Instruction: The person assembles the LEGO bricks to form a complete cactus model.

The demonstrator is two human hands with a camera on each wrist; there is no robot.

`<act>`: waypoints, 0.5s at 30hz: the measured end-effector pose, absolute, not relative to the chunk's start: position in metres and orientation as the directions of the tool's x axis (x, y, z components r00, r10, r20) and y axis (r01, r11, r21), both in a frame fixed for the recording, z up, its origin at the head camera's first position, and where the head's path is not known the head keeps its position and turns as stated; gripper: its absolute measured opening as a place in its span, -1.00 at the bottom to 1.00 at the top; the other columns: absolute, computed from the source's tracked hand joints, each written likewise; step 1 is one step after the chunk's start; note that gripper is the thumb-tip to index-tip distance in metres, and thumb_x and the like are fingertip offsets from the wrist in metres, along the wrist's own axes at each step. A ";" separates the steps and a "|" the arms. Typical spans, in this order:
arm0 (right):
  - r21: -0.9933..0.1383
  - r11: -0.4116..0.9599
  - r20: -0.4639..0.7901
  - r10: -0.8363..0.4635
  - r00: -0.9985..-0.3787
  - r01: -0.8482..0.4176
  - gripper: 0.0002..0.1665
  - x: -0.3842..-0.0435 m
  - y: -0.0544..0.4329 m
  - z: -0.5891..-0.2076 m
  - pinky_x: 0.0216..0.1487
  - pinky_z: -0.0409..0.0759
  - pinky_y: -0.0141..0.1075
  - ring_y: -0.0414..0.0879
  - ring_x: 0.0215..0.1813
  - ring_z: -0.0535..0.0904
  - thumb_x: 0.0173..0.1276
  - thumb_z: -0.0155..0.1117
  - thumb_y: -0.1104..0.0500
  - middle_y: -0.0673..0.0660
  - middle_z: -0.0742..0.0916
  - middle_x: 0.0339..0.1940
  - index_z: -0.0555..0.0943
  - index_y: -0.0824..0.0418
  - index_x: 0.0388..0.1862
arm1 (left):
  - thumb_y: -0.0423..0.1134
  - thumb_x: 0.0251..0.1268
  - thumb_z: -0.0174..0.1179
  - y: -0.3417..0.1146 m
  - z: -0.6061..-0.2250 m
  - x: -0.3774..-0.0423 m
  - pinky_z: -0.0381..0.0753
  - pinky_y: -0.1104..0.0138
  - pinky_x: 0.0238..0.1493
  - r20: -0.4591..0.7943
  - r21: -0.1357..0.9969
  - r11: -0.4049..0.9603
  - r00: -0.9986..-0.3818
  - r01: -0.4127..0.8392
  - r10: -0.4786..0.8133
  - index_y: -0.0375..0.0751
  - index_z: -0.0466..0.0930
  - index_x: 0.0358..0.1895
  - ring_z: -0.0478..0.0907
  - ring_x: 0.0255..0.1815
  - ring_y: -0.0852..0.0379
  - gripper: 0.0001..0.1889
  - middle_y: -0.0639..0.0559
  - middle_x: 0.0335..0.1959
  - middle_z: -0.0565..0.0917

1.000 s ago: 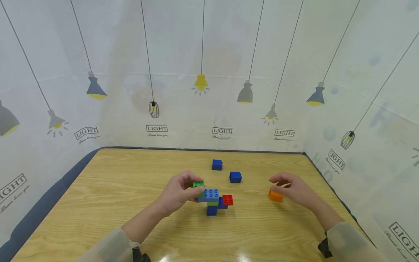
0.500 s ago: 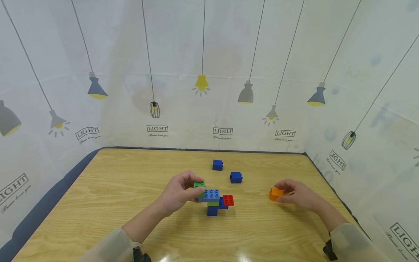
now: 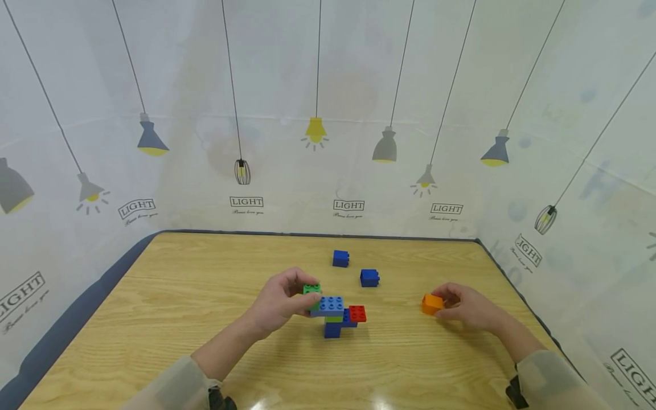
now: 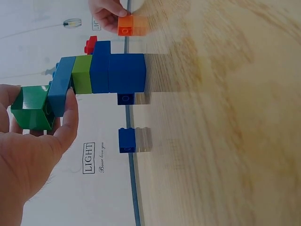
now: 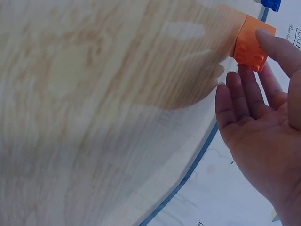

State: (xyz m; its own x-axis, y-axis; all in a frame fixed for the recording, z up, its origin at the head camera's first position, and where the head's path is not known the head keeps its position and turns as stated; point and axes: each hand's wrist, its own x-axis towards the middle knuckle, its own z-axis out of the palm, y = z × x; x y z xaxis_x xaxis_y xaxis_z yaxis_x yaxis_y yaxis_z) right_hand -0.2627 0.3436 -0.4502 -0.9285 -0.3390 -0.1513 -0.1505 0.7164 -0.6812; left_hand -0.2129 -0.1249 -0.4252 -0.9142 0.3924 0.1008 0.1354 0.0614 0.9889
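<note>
At the middle of the table stands a stack of toy bricks, with dark blue at the bottom, lime green above it and a lighter blue brick across the top. A red brick juts out on its right side. My left hand holds the green brick at the stack's upper left, thumb on the near side. Over to the right, my right hand pinches an orange brick between thumb and fingers. In the right wrist view that brick lies on its side on the table, its studs facing the palm.
Two loose dark blue bricks lie beyond the stack, one farther back and one nearer. The wooden table ends at a printed white curtain behind and on both sides.
My right hand has come down on the orange brick's right side, and the brick has turned slightly. My left hand and the stack stay in place.
</note>
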 end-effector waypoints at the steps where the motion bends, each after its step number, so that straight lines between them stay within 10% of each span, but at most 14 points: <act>1: -0.678 0.719 -0.149 -0.341 -0.928 -0.155 -0.43 -0.262 0.343 -0.450 0.05 0.65 -0.28 -0.03 0.06 0.63 0.42 0.60 0.15 0.20 0.77 0.13 0.62 0.36 0.29 | -0.29 0.56 0.36 -0.125 -0.425 -0.213 0.88 0.27 -0.11 0.100 0.989 0.063 -0.915 0.135 0.392 -0.42 0.59 0.21 0.69 -0.08 0.05 -0.66 -0.11 0.01 0.69; 9: -0.670 0.724 -0.126 -0.331 -0.935 -0.166 -0.50 -0.260 0.338 -0.448 0.22 0.67 -0.07 0.04 0.17 0.68 0.43 0.57 0.15 0.18 0.78 0.14 0.63 0.31 0.24 | -0.28 0.56 0.36 -0.125 -0.426 -0.213 0.88 0.26 -0.11 0.108 0.988 0.063 -0.913 0.143 0.393 -0.40 0.60 0.21 0.69 -0.09 0.05 -0.67 -0.10 0.02 0.69; 15: -0.704 0.675 -0.061 -0.367 -0.928 -0.221 -0.52 -0.259 0.328 -0.448 0.09 0.69 -0.28 -0.03 0.11 0.67 0.42 0.55 0.17 0.15 0.78 0.13 0.63 0.27 0.24 | -0.29 0.57 0.35 -0.125 -0.425 -0.212 0.88 0.26 -0.11 0.112 0.987 0.066 -0.914 0.149 0.390 -0.39 0.60 0.21 0.68 -0.09 0.06 -0.68 -0.10 0.02 0.69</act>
State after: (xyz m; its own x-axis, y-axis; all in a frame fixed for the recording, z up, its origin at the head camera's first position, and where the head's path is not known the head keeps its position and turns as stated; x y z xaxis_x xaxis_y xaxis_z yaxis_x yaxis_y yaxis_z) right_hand -0.2594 0.3277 -0.4479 -0.9282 -0.3670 -0.0608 -0.2208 0.6750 -0.7040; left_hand -0.2125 -0.1246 -0.4249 -0.9138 0.3905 0.1121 0.1494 0.0663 0.9866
